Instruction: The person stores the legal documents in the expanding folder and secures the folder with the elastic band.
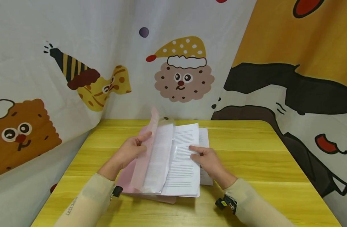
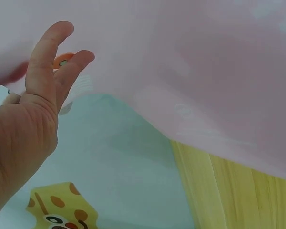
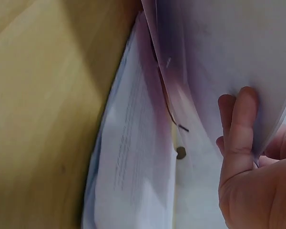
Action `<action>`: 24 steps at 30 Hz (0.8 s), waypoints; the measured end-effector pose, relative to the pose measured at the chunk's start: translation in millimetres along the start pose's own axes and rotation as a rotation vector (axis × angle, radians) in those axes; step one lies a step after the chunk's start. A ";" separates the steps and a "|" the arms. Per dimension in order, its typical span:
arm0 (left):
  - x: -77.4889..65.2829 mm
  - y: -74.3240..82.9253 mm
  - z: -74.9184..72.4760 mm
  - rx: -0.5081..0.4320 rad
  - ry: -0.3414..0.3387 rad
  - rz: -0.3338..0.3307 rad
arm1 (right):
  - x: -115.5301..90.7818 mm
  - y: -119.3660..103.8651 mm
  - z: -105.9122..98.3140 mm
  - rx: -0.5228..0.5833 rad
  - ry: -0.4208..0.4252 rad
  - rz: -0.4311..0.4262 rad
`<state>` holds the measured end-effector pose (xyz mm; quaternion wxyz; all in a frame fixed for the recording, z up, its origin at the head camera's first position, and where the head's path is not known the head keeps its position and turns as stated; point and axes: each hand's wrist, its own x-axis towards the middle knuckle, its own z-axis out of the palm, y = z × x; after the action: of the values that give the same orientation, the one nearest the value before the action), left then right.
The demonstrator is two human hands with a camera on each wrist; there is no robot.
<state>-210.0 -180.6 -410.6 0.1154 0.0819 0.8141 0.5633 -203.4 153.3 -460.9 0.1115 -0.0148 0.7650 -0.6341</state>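
A pink translucent folder (image 1: 128,176) lies open at the middle of the table, its cover raised at the left. My left hand (image 1: 130,151) holds this raised cover by its edge; in the left wrist view the pink cover (image 2: 219,86) spreads beyond the hand (image 2: 33,105). Inside the folder stand white sheets (image 1: 159,157). To their right, my right hand (image 1: 210,160) pinches printed pages (image 1: 182,173) at the right edge. The right wrist view shows fingers (image 3: 243,119) against the back of the lifted pages, with more printed paper (image 3: 128,157) below.
Another printed sheet (image 1: 204,138) sticks out behind the pages at the right. The folder rests on a yellow wood-grain table (image 1: 247,151). A white curtain (image 1: 119,31) with cartoon biscuits hangs along the table's back edge and both sides.
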 end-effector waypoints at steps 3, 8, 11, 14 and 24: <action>0.4 1.2 1.7 0.003 -0.007 -0.001 | 1.9 0.2 7.8 -0.011 0.005 -0.009; 1.1 2.2 4.9 0.002 -0.007 -0.002 | 6.5 2.3 22.0 -0.001 0.011 -0.016; 0.8 1.9 6.6 -0.006 -0.007 0.001 | 9.5 4.2 31.3 -0.009 0.017 -0.011; 0.1 2.0 7.8 -0.009 -0.008 0.004 | 12.3 7.2 38.8 -0.028 0.022 -0.009; -0.5 1.8 6.3 -0.014 -0.006 0.008 | 9.5 19.9 25.6 -0.003 0.043 0.027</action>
<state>-207.8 -174.4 -411.0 0.1163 0.0859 0.8093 0.5693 -205.4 130.9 -486.1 0.1035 0.0091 0.7683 -0.6316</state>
